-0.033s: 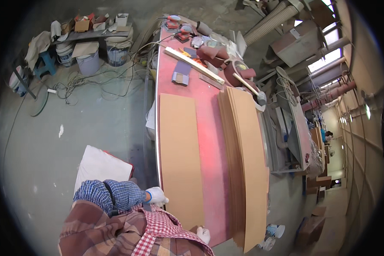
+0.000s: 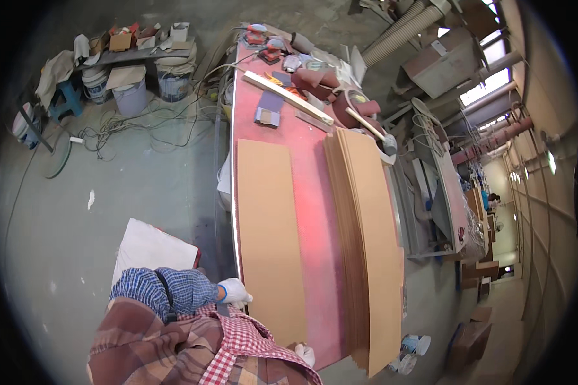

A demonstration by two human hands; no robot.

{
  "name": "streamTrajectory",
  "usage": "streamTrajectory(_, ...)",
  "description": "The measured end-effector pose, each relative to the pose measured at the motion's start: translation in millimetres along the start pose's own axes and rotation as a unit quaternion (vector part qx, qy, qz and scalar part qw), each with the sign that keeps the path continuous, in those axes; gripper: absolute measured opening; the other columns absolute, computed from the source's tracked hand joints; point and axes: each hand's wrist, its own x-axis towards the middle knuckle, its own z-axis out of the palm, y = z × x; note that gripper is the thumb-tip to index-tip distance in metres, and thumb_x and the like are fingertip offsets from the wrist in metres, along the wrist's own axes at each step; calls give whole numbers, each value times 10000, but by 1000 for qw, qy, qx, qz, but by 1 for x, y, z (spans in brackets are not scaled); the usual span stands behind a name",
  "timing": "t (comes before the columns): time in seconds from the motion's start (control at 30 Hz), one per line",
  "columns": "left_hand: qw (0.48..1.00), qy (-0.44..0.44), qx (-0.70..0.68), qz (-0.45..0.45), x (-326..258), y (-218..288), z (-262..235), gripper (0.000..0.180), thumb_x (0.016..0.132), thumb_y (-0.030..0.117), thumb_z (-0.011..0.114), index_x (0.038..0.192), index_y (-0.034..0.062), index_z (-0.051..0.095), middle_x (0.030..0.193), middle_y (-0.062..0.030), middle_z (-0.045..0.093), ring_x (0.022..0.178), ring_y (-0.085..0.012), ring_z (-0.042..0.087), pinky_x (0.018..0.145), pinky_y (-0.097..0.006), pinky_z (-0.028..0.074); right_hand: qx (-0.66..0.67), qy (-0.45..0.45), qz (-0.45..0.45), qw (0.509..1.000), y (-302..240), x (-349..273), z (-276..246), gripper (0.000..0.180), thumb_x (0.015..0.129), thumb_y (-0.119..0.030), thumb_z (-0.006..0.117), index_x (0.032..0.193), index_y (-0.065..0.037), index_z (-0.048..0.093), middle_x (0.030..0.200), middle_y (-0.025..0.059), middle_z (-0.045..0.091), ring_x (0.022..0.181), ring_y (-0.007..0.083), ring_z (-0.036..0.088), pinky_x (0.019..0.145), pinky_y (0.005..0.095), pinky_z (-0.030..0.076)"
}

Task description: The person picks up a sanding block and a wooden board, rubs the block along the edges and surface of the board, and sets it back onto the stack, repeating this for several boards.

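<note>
The left hand [image 2: 233, 292], in a white glove, sits at the near left corner of the single flat board [image 2: 270, 240] lying lengthwise on the red surface [image 2: 315, 192]; its fingers look curled at the board's edge, though whether they truly grip it I cannot tell from this angle. The right hand [image 2: 305, 353], also gloved, shows only as a sliver at the board's near end, mostly hidden by the checked shirt, so its hold is unclear. To the right, just apart, stands the stack of like boards [image 2: 369, 244]. Handling this long thin board well probably calls for both hands spread wide and kept level, so it neither flexes nor catches the stack.
</note>
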Motion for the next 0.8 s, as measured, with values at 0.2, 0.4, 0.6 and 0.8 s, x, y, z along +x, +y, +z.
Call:
streamTrajectory(0.2,987,73,-145,-20,-21,3,6,276,866,291,651,797,30,710,707,-76,704,598,-122,666,586,-285,539,-16,36,66,997,67,-33,-5,216,869,-164,616,720,-15,570,569,54,564,518,118,520,489,322,439)
streamTrajectory(0.4,979,126,-144,70,-35,15,13,221,862,192,679,729,16,671,663,-74,674,565,-133,640,514,-262,498,223,89,96,966,39,-68,-13,201,879,-123,571,722,2,567,659,79,614,577,144,578,529,300,481)
streamTrajectory(0.6,910,149,-380,69,-49,66,40,232,848,178,649,672,90,527,578,79,392,477,-80,428,642,-342,591,339,53,65,937,33,-70,-36,149,923,-80,533,808,12,551,705,92,629,599,167,605,549,303,508)
streamTrajectory(0.8,936,78,-337,67,-28,71,38,109,902,113,630,876,11,600,697,-7,568,530,-139,580,558,-322,602,376,45,53,924,33,-84,-48,123,929,-83,530,851,11,542,748,100,637,617,160,608,570,298,512)
